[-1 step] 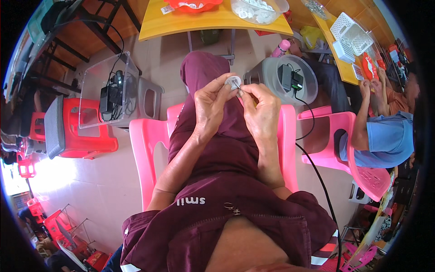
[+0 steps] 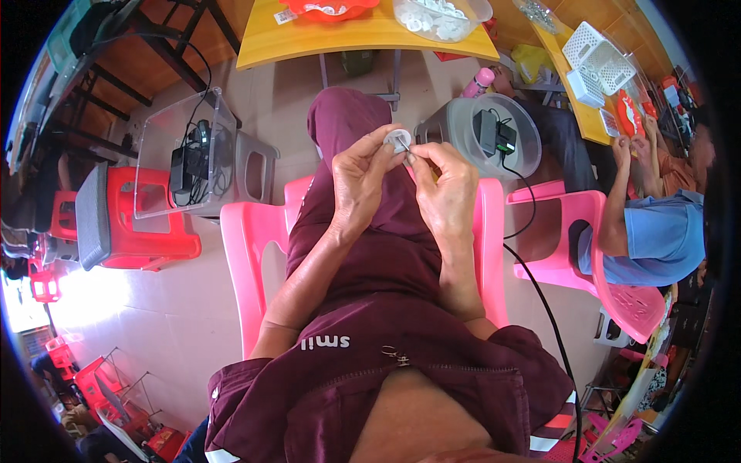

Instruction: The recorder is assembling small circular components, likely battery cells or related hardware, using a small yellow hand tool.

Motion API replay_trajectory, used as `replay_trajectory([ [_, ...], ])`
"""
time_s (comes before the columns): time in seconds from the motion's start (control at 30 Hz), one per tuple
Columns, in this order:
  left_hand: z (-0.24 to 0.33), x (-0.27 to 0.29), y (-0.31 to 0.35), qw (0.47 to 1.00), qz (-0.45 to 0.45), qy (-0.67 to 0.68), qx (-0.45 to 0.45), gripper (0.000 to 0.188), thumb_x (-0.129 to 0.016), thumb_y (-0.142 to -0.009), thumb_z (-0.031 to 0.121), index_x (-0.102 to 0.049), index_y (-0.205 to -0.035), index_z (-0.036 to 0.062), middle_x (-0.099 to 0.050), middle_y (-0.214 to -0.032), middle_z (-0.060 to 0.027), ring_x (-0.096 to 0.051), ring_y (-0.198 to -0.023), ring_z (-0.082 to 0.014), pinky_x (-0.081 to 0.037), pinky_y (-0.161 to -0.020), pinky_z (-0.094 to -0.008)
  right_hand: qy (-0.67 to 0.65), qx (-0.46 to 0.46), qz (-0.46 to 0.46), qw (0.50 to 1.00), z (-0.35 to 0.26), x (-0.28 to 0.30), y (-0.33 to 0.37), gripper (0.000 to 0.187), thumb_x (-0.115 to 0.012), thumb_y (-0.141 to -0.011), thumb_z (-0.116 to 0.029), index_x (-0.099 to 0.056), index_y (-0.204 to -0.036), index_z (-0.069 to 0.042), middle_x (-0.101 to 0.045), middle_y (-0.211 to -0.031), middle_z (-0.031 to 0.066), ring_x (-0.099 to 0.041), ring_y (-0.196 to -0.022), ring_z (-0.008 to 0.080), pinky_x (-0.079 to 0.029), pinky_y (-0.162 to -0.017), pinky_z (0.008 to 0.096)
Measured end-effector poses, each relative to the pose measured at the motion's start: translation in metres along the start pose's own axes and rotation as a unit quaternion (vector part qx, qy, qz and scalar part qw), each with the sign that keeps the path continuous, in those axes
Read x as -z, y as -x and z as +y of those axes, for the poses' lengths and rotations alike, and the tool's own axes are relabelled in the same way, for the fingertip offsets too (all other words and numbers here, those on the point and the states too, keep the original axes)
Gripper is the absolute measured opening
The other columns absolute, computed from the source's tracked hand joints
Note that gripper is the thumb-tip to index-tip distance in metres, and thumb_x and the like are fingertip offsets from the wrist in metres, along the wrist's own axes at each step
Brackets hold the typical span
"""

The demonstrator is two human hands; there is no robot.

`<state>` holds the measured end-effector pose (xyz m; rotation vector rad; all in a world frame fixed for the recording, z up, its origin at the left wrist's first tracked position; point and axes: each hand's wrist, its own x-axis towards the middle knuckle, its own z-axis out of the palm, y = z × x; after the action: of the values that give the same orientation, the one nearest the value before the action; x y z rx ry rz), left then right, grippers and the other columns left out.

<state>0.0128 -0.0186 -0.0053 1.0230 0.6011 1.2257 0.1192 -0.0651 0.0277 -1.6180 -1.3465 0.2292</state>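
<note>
Above the lap, the left hand [image 2: 363, 181] pinches a small white round part [image 2: 397, 140] while the right hand's [image 2: 446, 185] fingers press a thin metal pin [image 2: 406, 147] into it, the fitting seemingly unfinished.

A small white round plastic part [image 2: 397, 140] sits between the left hand [image 2: 361, 181] and right hand [image 2: 446, 193], above the lap. Ahead stands a yellow wooden table [image 2: 363, 37] bearing a clear plastic bowl [image 2: 441, 17]. A pink plastic chair [image 2: 255, 255] lies underneath.
</note>
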Motion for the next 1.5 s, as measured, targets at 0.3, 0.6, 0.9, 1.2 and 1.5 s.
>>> replay_trajectory([
  [0.3,0.008,0.022,-0.014,0.972,-0.013,0.154,0.177,0.028,-0.048,-0.092,0.007,-0.054,-0.117,-0.0044,-0.063,-0.106,-0.0176,-0.064,-0.096,-0.0228,-0.054,-0.082,-0.0293,-0.016,0.002,-0.033,0.999,0.008,0.010,-0.009,0.032,-0.076,-0.069,-0.010,-0.068,-0.099,-0.006,-0.055,-0.073,0.0106,-0.056,-0.066,0.0228,-0.043,-0.058,0.0329],
  [0.6,0.016,0.011,-0.012,0.990,-0.005,0.027,0.139,0.028,-0.048,-0.090,0.004,-0.056,-0.114,-0.0080,-0.065,-0.097,-0.0150,-0.066,-0.085,-0.0175,-0.054,-0.072,-0.0245,-0.122,0.050,-0.078,0.988,0.018,-0.007,-0.021,0.048,-0.079,-0.061,-0.001,-0.067,-0.107,-0.007,-0.053,-0.075,0.0049,-0.053,-0.069,0.0155,-0.045,-0.064,0.0279],
  [0.9,0.016,0.003,-0.029,0.984,-0.010,0.010,0.178,0.029,-0.051,-0.086,0.002,-0.058,-0.113,-0.0067,-0.064,-0.094,-0.0083,-0.062,-0.082,-0.0124,-0.054,-0.072,-0.0250,-0.080,0.062,-0.100,0.990,0.032,-0.007,-0.035,0.039,-0.079,-0.062,-0.005,-0.067,-0.100,-0.005,-0.052,-0.073,0.0078,-0.055,-0.066,0.0220,-0.045,-0.061,0.0313],
  [1.2,-0.005,0.031,-0.046,0.963,0.001,0.007,0.268,0.030,-0.052,-0.087,0.005,-0.055,-0.115,-0.0044,-0.065,-0.091,-0.0079,-0.063,-0.075,-0.0112,-0.053,-0.068,-0.0229,-0.064,0.023,-0.205,0.976,0.046,-0.024,-0.050,0.040,-0.075,-0.067,-0.009,-0.065,-0.105,-0.009,-0.050,-0.077,0.0075,-0.057,-0.072,0.0250,-0.047,-0.064,0.0350],
  [1.5,0.017,0.067,-0.053,0.955,-0.122,-0.007,0.272,0.029,-0.059,-0.088,0.018,-0.054,-0.110,-0.0004,-0.062,-0.097,-0.0115,-0.060,-0.096,-0.0214,-0.047,-0.084,-0.0339,-0.097,-0.004,-0.061,0.993,0.065,-0.029,-0.117,0.035,-0.079,-0.064,-0.008,-0.067,-0.096,-0.004,-0.057,-0.075,0.0035,-0.054,-0.067,0.0134,-0.043,-0.061,0.0265],
])
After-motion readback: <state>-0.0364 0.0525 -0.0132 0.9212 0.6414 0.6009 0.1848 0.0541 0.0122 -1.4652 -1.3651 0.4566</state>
